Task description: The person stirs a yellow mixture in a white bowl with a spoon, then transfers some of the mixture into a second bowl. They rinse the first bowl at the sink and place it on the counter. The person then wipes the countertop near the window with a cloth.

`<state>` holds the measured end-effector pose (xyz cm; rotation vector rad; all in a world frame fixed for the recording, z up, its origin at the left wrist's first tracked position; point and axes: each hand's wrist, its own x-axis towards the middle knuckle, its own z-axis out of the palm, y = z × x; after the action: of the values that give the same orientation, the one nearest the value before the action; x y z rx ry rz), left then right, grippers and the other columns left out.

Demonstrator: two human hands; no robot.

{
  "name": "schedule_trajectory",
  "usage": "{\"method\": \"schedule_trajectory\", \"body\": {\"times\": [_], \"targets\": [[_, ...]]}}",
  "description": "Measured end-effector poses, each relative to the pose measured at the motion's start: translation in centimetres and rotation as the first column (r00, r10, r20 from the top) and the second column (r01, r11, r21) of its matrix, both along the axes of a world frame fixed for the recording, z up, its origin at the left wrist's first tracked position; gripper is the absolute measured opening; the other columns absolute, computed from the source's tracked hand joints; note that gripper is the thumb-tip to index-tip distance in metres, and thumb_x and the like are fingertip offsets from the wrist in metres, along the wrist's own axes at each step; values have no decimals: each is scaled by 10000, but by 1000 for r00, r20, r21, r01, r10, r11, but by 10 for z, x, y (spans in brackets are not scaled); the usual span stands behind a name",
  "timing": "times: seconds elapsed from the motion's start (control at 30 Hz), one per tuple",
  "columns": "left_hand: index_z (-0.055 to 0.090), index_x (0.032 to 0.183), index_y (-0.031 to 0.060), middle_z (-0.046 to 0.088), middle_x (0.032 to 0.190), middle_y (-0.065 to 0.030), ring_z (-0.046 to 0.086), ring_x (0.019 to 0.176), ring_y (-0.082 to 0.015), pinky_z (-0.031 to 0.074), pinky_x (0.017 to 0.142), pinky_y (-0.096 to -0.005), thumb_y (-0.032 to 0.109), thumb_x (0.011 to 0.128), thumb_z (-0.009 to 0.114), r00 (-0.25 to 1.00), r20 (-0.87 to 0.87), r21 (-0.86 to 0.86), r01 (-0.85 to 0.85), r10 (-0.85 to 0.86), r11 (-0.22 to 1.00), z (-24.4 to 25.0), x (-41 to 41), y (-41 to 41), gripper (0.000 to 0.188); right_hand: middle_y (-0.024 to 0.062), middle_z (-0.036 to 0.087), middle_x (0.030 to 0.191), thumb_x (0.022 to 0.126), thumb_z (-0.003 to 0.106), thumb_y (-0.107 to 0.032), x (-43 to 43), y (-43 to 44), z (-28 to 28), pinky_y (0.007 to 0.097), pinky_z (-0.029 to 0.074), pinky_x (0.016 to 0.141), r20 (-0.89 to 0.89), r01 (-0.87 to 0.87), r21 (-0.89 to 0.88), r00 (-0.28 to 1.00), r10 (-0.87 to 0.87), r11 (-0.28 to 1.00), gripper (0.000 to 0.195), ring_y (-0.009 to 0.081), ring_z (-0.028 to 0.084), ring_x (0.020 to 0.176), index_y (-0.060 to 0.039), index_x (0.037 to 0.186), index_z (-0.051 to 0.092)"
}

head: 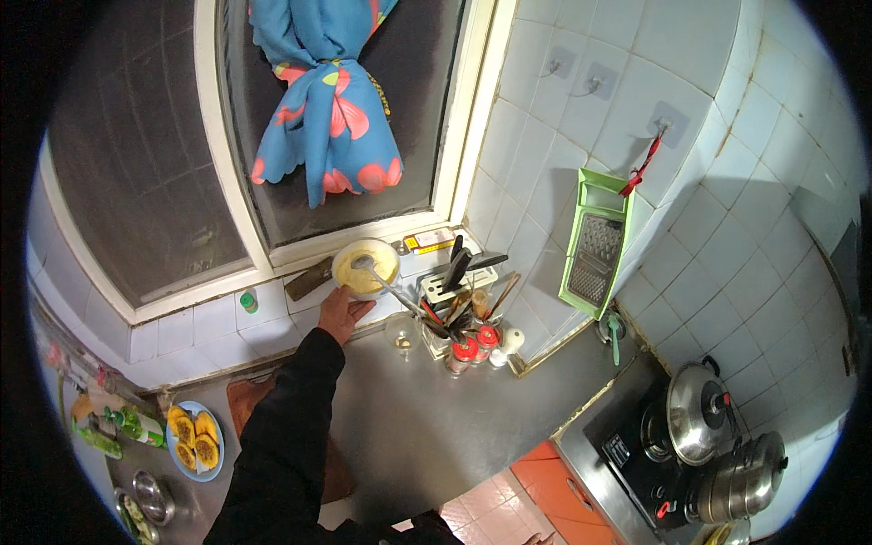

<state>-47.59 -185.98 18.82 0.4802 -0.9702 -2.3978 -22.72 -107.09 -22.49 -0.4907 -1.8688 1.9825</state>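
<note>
Against the near left side of a bowl of pale yellow batter or mash [366,268] is my left hand [343,315], its fingers at the rim and partly hidden. The bowl stands on the tiled window ledge, and a metal spoon [385,281] rests in it, its handle pointing towards the knife holder. Only some fingertips of my right hand [538,539] show at the bottom edge, over the floor; what they hold, if anything, is hidden. Below my left hand, my dark sleeve crosses a reddish-brown board [246,402] on the metal counter.
Right of the bowl stand a knife holder [460,283], red-lidded jars [464,351] and a glass [403,334]. A plate of yellow cakes [193,470] and metal bowls [153,497] lie left. Lidded pots [695,412] occupy the stove; a grater [594,255] hangs on the wall.
</note>
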Motion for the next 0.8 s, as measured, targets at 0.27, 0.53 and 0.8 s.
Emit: {"method": "schedule_trajectory", "body": {"times": [0.27,0.53,0.8], "targets": [[424,1401,29,576,1287,-215,642,1150,-324,556,1039,-438,259,1060,528,1000,4,-79,26,-26,997,-15,-14,-27,424,143,210,1674,985,367,-622,-10,-28,62,557,231,1243,186,93,71,977,-104,993,849,313,204,1532,-89,1621,186],[552,1271,17,712,1031,-145,720,863,-223,602,795,-385,377,1075,513,971,40,-184,-226,237,957,-30,45,94,412,277,553,1394,1037,590,-246,-74,-159,255,495,488,1024,142,-131,824,990,23,551,556,408,578,1251,-95,1541,411],[650,1077,-49,716,925,-149,709,809,-228,553,815,-380,513,1055,450,887,443,-501,366,-131,784,-63,180,244,597,85,577,703,1042,528,-452,-144,-277,301,366,536,731,479,-397,-145,773,415,906,468,214,609,695,-10,1175,606]]}}
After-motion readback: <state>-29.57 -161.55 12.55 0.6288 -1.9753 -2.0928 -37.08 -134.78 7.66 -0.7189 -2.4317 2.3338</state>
